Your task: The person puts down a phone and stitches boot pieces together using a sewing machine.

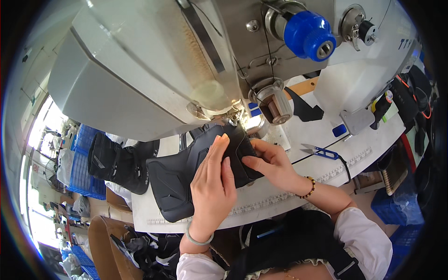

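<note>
A black boot upper (169, 179) with moulded panels lies on the white sewing table (298, 179), its far end under the sewing machine head (126, 79). My left hand (212, 184) rests on top of it, fingers stretched out and close together, pointing toward the lit needle area. At the upper's right edge, my right hand (273, 163) pinches the material, with the thumb on top and the fingers partly hidden. The machine head and my hands hide the exact spot under the needle.
Blue-handled thread snips (322, 151) lie right of my right hand. A measuring scale (261, 204) runs along the table's near edge. Black boots (121, 163) stand at the left. Below them is a cardboard box (105, 242) of dark pieces. A blue knob (310, 36) juts from the machine.
</note>
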`<action>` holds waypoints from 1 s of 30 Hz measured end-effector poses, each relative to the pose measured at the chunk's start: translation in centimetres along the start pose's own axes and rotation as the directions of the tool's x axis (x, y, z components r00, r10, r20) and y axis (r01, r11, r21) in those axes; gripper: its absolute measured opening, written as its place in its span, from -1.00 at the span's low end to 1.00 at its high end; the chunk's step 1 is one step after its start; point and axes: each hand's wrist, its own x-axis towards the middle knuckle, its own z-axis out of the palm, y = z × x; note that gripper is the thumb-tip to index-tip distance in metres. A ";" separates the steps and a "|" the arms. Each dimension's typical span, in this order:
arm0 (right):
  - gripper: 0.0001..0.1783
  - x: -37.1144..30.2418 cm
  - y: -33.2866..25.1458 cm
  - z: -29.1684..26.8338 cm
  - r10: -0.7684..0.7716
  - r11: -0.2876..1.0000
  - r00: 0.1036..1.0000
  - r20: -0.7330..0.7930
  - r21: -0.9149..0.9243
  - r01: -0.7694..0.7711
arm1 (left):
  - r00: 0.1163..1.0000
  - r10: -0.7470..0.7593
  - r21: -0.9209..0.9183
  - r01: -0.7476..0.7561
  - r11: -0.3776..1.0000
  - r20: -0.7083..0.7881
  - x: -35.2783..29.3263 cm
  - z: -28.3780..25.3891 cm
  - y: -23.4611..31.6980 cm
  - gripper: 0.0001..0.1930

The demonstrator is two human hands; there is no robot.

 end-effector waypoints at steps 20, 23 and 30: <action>-0.77 -0.1 0.7 0.1 -0.048 0.999 0.998 -0.046 0.025 0.049 | 0.997 0.075 0.095 -0.074 0.993 -0.003 -0.1 -0.1 -0.3 -0.67; -0.77 0.1 0.9 0.1 -0.016 1.000 0.999 -0.035 0.026 0.017 | 0.999 0.050 0.072 -0.049 0.996 -0.005 0.0 -0.2 -0.2 -0.65; -0.78 -0.1 0.7 0.3 -0.085 0.989 0.995 -0.050 0.119 0.091 | 1.000 -0.011 0.037 0.012 0.999 -0.016 -0.2 -0.1 -0.3 -0.64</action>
